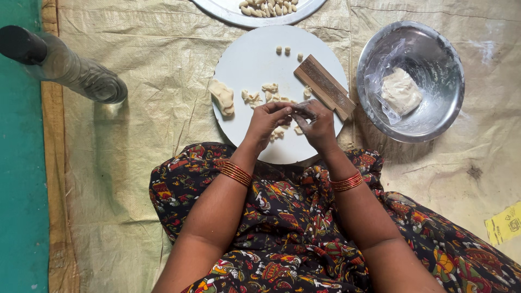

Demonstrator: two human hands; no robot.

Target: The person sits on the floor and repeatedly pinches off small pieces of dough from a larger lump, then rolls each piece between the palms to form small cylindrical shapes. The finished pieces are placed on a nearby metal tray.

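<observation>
My left hand point(267, 120) and my right hand point(316, 123) meet fingertip to fingertip over the near half of a round white board point(245, 59). Together they pinch a small bit of pale dough, mostly hidden by the fingers. On the board lie a thick dough roll point(223, 96) at the left edge, several torn dough bits point(261, 95) in the middle and three tiny shaped pieces point(287, 51) near the far edge. A ridged wooden block point(324, 86) lies slanted just beyond my right hand.
A steel bowl point(434, 54) at the right holds dough in a clear plastic bag point(400, 91). A metal plate point(228, 11) of shaped pieces sits at the top edge. A clear plastic bottle point(70, 68) lies at the left on the woven mat point(135, 135).
</observation>
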